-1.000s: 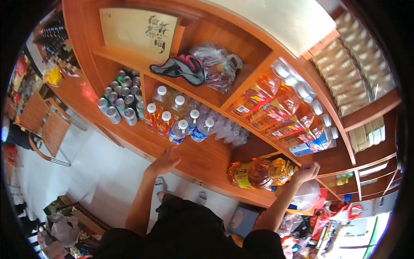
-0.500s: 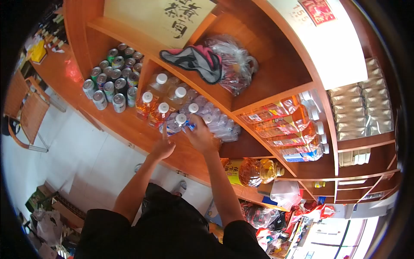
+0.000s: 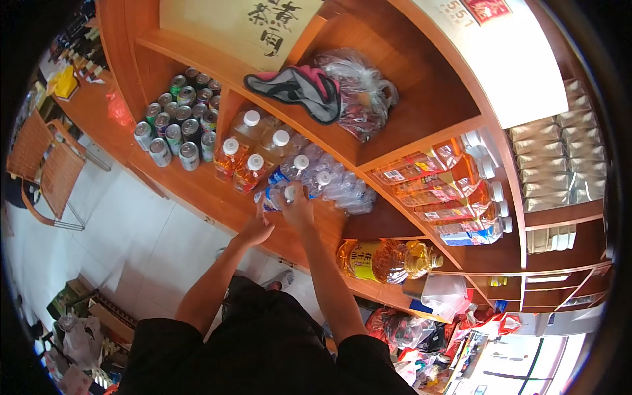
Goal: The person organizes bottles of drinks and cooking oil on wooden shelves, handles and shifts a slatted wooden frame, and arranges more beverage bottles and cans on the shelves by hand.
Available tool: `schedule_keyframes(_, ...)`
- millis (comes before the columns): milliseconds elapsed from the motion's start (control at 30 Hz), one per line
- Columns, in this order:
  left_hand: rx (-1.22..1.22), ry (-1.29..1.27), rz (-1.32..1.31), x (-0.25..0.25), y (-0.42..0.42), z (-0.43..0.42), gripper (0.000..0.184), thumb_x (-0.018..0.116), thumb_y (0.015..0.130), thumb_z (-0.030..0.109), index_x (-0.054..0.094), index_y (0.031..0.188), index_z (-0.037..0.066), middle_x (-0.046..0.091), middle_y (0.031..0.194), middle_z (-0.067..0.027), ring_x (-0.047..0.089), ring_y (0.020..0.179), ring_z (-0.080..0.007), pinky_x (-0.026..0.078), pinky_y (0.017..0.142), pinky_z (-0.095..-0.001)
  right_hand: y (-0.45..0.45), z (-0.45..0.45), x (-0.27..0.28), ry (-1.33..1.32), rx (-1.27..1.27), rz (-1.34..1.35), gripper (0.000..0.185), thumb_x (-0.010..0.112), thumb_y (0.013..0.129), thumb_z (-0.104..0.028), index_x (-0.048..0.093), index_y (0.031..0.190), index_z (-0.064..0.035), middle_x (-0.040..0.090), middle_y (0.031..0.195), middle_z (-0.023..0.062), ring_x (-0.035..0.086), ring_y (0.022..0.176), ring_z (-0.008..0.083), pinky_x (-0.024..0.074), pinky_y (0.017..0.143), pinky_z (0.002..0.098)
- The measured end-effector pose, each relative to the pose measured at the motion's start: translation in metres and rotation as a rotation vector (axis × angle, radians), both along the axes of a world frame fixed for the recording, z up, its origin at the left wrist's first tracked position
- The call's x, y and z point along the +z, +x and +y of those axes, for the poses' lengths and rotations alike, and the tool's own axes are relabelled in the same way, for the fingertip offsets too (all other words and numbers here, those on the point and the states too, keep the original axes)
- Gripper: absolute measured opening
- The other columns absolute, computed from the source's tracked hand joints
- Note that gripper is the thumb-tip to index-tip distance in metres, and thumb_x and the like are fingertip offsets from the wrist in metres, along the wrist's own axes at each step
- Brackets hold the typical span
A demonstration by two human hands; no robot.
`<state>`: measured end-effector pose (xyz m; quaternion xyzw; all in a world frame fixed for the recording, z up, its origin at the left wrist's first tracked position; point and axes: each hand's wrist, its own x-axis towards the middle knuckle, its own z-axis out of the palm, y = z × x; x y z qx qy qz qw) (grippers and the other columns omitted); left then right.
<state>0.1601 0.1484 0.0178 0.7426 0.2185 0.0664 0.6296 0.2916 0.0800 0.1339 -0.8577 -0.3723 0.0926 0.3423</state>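
Note:
My right hand (image 3: 299, 212) has its fingers closed around the white-capped top of a clear bottle with a blue label (image 3: 270, 199), at the shelf's front edge. Close to the same bottle's left side is my left hand (image 3: 257, 228), index finger stretched up to the label, the other fingers partly curled. Just behind stands another clear bottle with a blue label (image 3: 279, 175). To the left are bottles of orange-red drink (image 3: 249, 176) with white caps. Clear plastic bottles (image 3: 349, 191) are packed together on the right.
Several drink cans (image 3: 172, 128) fill the compartment on the left. A large oil bottle (image 3: 375, 261) lies at the right. Above are a grey and pink cloth (image 3: 296, 95) and a plastic bag (image 3: 362, 92). A wicker chair (image 3: 56, 174) stands at far left.
The front blue-label bottle has shifted slightly right and towards me, uncovering the blue label behind it. My right hand has come down onto its top; my left hand stays beside it.

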Motion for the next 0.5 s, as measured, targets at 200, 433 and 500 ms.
schedule_keyframes(200,0.178,0.117,-0.401,-0.037,0.030,-0.027,0.090,0.055,0.087,0.001,-0.003,0.155,0.011,0.063,0.103,-0.0226,0.065,0.089,-0.0408,0.052,0.076,-0.0450,-0.022,-0.055,0.007,-0.079,-0.007,-0.010,0.052,0.077,0.083,-0.030,0.053,0.125,-0.0104,0.062,0.117,0.0196,0.060,0.108,0.0433,0.0517,0.089,0.0499)
schedule_keyframes(433,0.214,0.123,-0.040,-0.019,0.020,-0.059,0.097,0.062,0.085,0.006,-0.001,0.156,0.020,0.060,0.123,-0.0327,0.061,0.109,-0.0526,0.051,0.088,-0.0553,-0.046,-0.110,-0.034,0.081,-0.052,0.040,0.049,0.077,0.082,-0.025,0.057,0.123,-0.0097,0.063,0.119,0.0164,0.057,0.111,0.0454,0.0508,0.093,0.0511)
schedule_keyframes(500,0.216,0.166,0.082,-0.007,0.019,-0.069,0.099,0.066,0.085,0.010,0.000,0.157,0.022,0.061,0.122,-0.0324,0.061,0.109,-0.0525,0.052,0.086,-0.0567,-0.051,-0.128,-0.060,0.131,-0.058,0.008,0.045,0.077,0.081,-0.022,0.058,0.120,-0.0101,0.062,0.117,0.0169,0.058,0.109,0.0448,0.0522,0.091,0.0500)
